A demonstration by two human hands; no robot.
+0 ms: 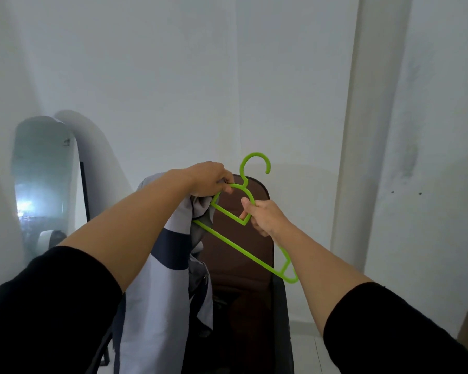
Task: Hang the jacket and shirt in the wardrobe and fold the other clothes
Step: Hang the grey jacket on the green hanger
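A bright green plastic hanger (241, 247) is held up in front of me, tilted, its hook pointing up. My right hand (265, 215) grips the hanger's curved neck with thumb and fingers curled round it. My left hand (210, 179) pinches the collar of a grey jacket (162, 265) with a dark navy band, right at the hanger's left shoulder. The garment hangs down from that hand, and the hanger's left end is hidden inside its fabric.
A brown and black chair (249, 279) stands directly behind the hanger. A tall arched mirror (42, 184) leans against the white wall at the left. A white pillar (362, 157) rises at the right, with pale floor tiles (308, 352) below.
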